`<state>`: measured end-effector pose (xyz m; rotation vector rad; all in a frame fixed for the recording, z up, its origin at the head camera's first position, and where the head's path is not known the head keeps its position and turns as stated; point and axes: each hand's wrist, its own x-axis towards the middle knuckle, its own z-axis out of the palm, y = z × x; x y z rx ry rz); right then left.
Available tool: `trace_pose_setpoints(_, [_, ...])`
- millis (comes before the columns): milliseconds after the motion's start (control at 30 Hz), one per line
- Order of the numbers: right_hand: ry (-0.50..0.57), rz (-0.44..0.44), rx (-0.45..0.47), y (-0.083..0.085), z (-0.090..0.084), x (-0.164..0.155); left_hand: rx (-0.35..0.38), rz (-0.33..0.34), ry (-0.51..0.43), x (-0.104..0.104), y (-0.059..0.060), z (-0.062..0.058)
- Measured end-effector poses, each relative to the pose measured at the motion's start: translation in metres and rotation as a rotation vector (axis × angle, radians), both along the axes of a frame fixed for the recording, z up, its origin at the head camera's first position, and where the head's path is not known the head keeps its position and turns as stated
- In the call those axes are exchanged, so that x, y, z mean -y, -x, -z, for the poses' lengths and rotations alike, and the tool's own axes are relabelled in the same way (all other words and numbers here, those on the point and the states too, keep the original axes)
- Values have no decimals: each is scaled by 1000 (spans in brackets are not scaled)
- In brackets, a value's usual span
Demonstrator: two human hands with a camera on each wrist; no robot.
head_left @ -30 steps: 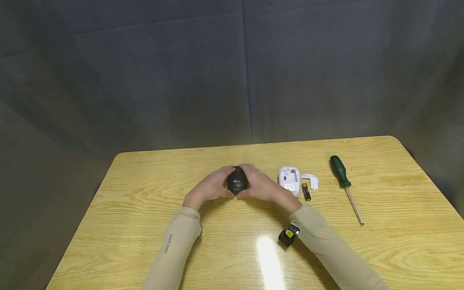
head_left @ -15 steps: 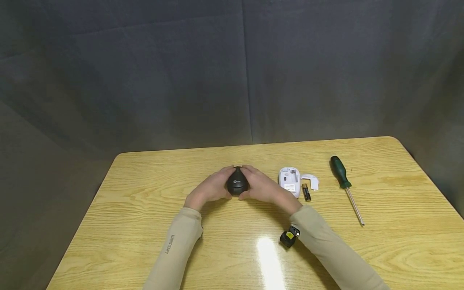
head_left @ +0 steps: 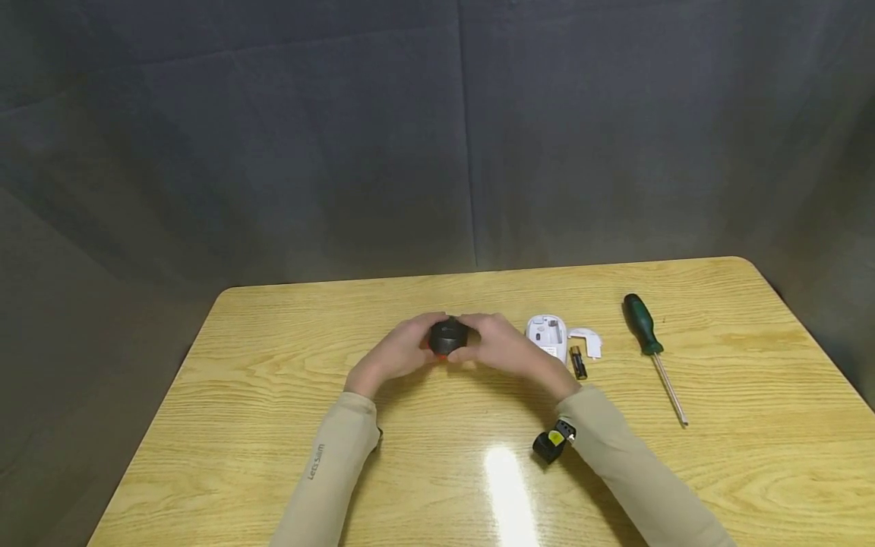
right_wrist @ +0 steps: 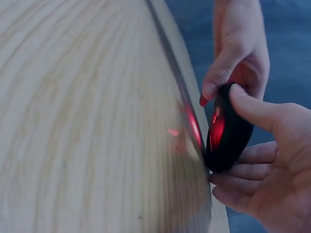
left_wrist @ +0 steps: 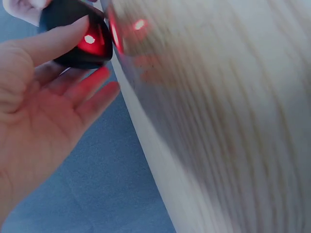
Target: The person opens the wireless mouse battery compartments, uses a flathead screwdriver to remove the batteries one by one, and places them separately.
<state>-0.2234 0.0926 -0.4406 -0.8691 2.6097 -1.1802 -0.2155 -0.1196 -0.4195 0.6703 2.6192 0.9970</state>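
A black computer mouse is held between both hands near the middle of the table, its near end tipped up. Red light glows from its underside and reflects on the tabletop in both wrist views. My left hand grips one side, with the thumb laid along the mouse in the left wrist view. From the other side my right hand holds it between thumb and fingers. In the right wrist view the mouse stands on edge close to the wood.
Right of the hands lies a white mouse, underside up with its battery bay uncovered. Beside it are a white battery cover and a battery. Farther right rests a green-handled screwdriver. A grey curtain hangs behind the table.
The black mouse has tilted, its near end rising, and red light now shows beneath it. My right hand has shifted slightly to the right and turned with it.
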Motion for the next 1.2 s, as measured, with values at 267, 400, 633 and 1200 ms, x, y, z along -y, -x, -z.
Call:
trace_pose_setpoints(267, [184, 152, 132, -1, -4, -8, -68, -113, -145, -5, 2, 5])
trace_pose_setpoints(400, [266, 211, 152, -1, -6, -9, -71, -175, -214, -12, 2, 8])
trace_pose_setpoints(633, [376, 249, 190, -2, -10, -10, -74, -241, -289, -24, -1, 5])
trace_pose_setpoints(1200, [646, 280, 381, -11, -23, -19, 4, -445, -508, -54, -9, -5])
